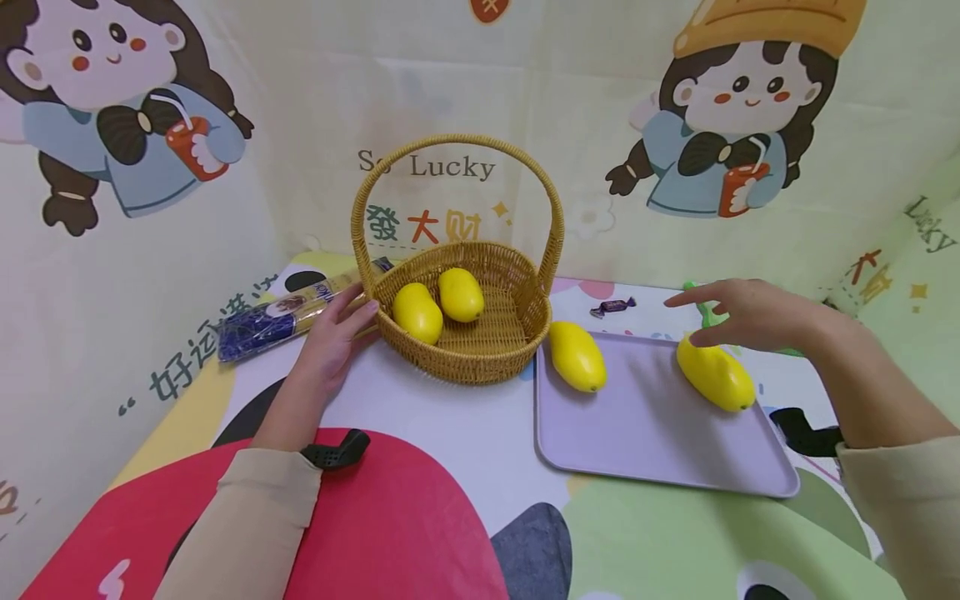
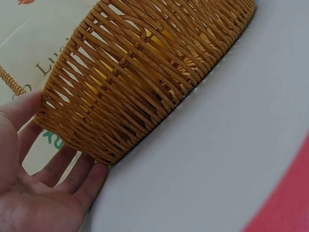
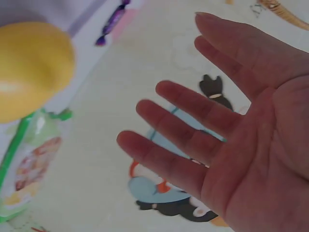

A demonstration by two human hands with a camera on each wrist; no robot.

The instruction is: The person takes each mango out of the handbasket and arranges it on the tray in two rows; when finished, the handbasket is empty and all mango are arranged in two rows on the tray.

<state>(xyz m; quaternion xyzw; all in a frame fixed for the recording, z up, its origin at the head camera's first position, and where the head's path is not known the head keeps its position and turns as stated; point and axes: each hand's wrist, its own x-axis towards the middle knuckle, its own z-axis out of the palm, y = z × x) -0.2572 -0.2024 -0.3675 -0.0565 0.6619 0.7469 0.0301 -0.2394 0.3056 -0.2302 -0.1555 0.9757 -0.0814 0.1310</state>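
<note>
Legibly, "So Lucky" (image 1: pixel 453 167) behind basket (image 1: pixel 480 367).

Between the yellow fruits (image 1: pixel 577 357) on the tray (image 1: pixel 637 433) there's room — leftward, the basket handle (image 1: pixel 457 140) obstructs.

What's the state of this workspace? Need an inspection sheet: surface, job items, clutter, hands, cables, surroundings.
Surface: table under a colourful printed cover.
Job items: basket upright, two yellow fruits inside; two more fruits at the purple tray, one at its far-left corner, one toward its right.
Clutter: wrapped candy behind the tray; long packet left of the basket; green-edged packet beyond the tray.
Hands: left hand touches the basket's side; right hand holds nothing, fingers extended.
Cables: nothing seen.
Surroundings: cloth backdrop with cartoon figures and lettering.
</note>
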